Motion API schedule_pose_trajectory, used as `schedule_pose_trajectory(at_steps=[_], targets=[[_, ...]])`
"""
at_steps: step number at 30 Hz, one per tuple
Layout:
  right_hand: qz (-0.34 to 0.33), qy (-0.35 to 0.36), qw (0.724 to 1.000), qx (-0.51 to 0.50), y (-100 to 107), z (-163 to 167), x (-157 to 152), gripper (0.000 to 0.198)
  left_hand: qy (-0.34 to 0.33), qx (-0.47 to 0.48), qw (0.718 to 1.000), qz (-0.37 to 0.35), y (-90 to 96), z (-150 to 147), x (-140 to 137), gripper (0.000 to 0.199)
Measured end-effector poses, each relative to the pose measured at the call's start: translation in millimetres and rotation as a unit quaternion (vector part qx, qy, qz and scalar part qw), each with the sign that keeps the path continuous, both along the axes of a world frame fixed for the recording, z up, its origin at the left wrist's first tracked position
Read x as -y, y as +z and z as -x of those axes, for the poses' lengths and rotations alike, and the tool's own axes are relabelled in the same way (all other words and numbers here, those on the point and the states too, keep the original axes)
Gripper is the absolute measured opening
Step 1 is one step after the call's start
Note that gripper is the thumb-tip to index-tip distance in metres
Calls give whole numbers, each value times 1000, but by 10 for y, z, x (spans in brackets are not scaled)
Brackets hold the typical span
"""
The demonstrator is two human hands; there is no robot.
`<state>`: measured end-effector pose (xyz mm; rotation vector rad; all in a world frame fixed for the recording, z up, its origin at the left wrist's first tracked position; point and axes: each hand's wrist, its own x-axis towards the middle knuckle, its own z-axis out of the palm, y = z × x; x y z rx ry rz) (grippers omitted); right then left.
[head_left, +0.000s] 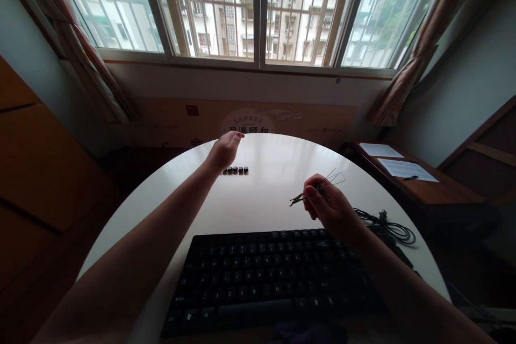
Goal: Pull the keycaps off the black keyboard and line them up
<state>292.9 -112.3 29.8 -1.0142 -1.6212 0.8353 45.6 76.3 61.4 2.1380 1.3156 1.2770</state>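
My left hand (226,150) reaches to the far part of the round white table (258,207), just past a short row of small black keycaps (241,170). Its fingers are curled together, and whatever may be between them is hidden. The left end of the row is partly covered by this hand. My right hand (322,196) is closed around a keycap puller (297,200), above the table. The puller's thin wire loops stick out to the upper right and its narrow metal jaws point left. A black keyboard (258,271) lies below both hands, with some gaps among its keys.
A coiled black cable (397,231) lies right of the keyboard near the table edge. Beyond stands a wooden side table (443,188) with papers (407,169) and a pen (411,178). A barred window and curtains (407,80) are ahead, an orange cabinet (36,166) at left.
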Motion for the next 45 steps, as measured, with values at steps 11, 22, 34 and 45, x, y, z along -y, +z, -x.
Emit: schedule_pose_trajectory(at_steps=[11, 22, 34, 45], targets=[[77, 116, 984, 110, -102, 236, 83, 19, -165, -19, 977, 133, -260, -895, 917, 38], [61, 99, 980, 164, -130, 263, 51, 21, -165, -286, 934, 134, -394, -835, 868, 40], [-29, 132, 941, 311, -54, 301, 151, 11, -167, -307, 926, 143, -453, -819, 823, 36], [-9, 10, 1000, 0, -82, 235, 113, 25, -162, -300, 928, 153, -440, -828, 842, 37]])
